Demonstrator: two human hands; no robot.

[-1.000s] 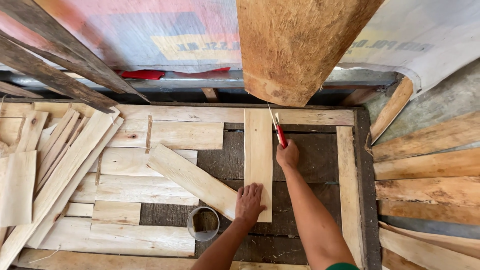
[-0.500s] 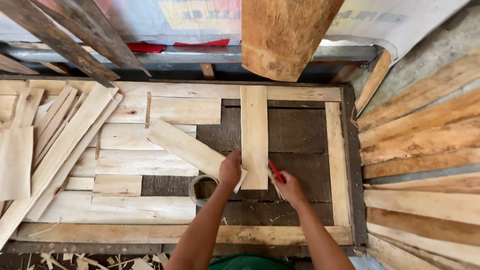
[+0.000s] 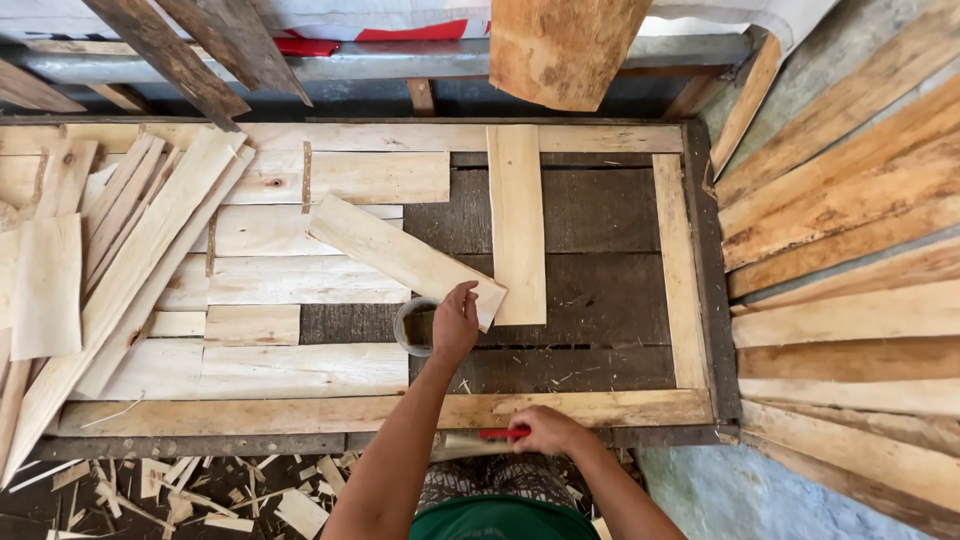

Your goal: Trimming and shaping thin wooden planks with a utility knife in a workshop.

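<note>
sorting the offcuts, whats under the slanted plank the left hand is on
The slanted plank lies across pale boards, its lower end over the upright plank. The left hand hides the round tin beside it; its contents cannot be seen.

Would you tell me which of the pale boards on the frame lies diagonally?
The short board under the left hand; it slants from upper left to lower right, whereas the others lie square.

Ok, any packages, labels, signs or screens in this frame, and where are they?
Printed sheet: along the top edge behind the metal rail, partly hidden by planks; white with a red patch.
Round tin: on the dark board under the left hand; open, grey, no label visible.
No screens or signs.
</note>
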